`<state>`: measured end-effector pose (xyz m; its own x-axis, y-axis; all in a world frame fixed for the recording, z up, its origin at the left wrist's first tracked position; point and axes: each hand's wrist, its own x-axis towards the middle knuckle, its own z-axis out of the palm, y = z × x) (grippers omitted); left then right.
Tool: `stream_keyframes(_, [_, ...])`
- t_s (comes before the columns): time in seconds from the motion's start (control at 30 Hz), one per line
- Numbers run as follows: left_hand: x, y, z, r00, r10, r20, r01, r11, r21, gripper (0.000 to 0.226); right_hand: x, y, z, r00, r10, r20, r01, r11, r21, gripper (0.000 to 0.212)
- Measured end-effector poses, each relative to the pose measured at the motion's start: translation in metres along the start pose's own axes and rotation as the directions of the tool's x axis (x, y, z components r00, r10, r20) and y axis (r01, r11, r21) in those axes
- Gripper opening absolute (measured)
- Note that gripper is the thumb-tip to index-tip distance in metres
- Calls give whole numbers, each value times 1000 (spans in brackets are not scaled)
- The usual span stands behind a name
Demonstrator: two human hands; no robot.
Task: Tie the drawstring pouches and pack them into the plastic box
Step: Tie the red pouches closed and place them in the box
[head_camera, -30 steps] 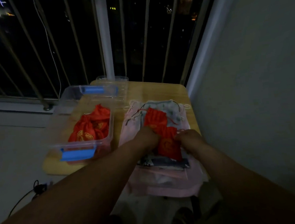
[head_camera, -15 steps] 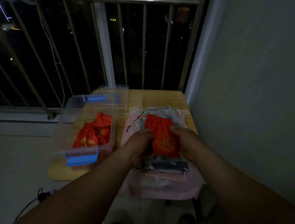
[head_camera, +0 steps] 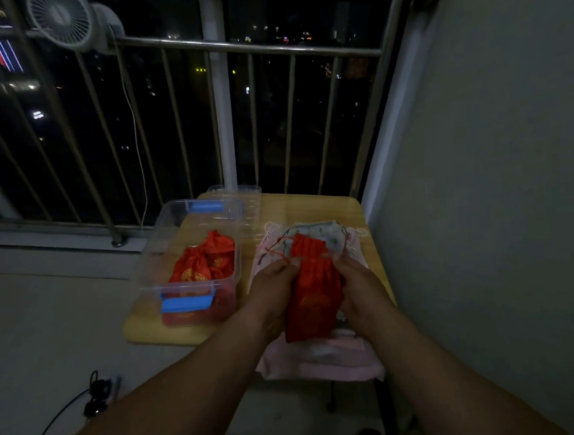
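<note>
Pouch packing on a dim balcony at night.
Left hand [head_camera: 273, 287] and right hand [head_camera: 361, 280] both grip a red drawstring pouch [head_camera: 314, 294] by its sides near the gathered neck, holding it over the pile of pink and patterned pouches [head_camera: 324, 360] on the right half of the tabletop [head_camera: 312, 206]. Second red pouch [head_camera: 306, 246] lies on the pile just behind it. Clear plastic box [head_camera: 154, 251] with blue latches sits to the left, several red pouches [head_camera: 206, 263] already inside, clear lid [head_camera: 242, 195] behind it.
</note>
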<state>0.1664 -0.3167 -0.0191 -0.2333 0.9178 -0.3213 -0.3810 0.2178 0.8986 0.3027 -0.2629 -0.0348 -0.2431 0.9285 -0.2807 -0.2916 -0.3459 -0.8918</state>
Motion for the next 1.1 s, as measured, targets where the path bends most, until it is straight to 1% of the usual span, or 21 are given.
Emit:
stream_keyframes(0.1, [-5, 2, -8, 995, 4, -97, -1, 1000, 31, 35, -8, -3, 3, 998, 33, -54, -32, 999, 24, 30])
stream_keyframes(0.17, [-8, 4, -12, 992, -28, -123, 24, 999, -28, 38, -10, -3, 1, 994, 50, -94, -45, 998, 50, 32])
stream_keyframes(0.23, [-9, 10, -15, 991, -53, -120, 42, 995, -94, 38, -10, -4, 0, 992, 51, -114, -41, 996, 85, 31])
stream_keyframes(0.33, [-6, 15, -16, 988, -59, -143, 41, 992, -123, 41, -8, -7, -2, 990, 66, -126, -48, 989, 140, 16])
stream_keyframes(0.37, [-5, 16, -16, 986, -47, -158, 27, 991, -130, 40, -8, -8, -3, 989, 70, -133, -50, 988, 147, 15])
stream_keyframes(0.5, [0, 19, -13, 980, -39, -195, -2, 979, -204, 33, -3, -16, -7, 982, 79, -174, -55, 989, 135, 24])
stream_keyframes(0.6, [4, 20, -12, 963, -30, -268, -47, 960, -277, 27, 1, -19, -18, 961, 63, -268, -40, 995, 91, 29])
stream_keyframes(0.7, [1, 18, -8, 957, -6, -292, -77, 959, -271, 28, 0, -20, -27, 949, 45, -313, -38, 999, 27, 35])
stream_keyframes(0.77, [-1, 18, -6, 967, 30, -251, -85, 974, -210, 31, -4, -24, -26, 955, -8, -295, -20, 996, -91, 31])
stream_keyframes(0.8, [-4, 20, -5, 973, 59, -223, -92, 986, -142, 32, -7, -27, -24, 960, -57, -273, 7, 984, -180, 28])
stream_keyframes(0.87, [-8, 26, -5, 980, 138, -143, -128, 989, 75, 33, -14, -35, -19, 965, -177, -191, 97, 925, -367, 24])
stream_keyframes(0.93, [-9, 33, -4, 975, 217, -51, -193, 935, 298, 35, -20, -44, -11, 960, -272, -61, 196, 815, -545, 28])
stream_keyframes(1.0, [-9, 42, 0, 964, 262, 35, -250, 863, 438, 34, -19, -53, 0, 945, -319, 70, 288, 715, -636, 32])
stream_keyframes(1.03, [-9, 46, 4, 959, 274, 74, -275, 833, 480, 32, -18, -57, 6, 938, -328, 115, 320, 686, -654, 32])
stream_keyframes(1.1, [-8, 54, 11, 951, 273, 145, -308, 807, 504, 32, -12, -64, 15, 929, -324, 182, 357, 643, -677, 34])
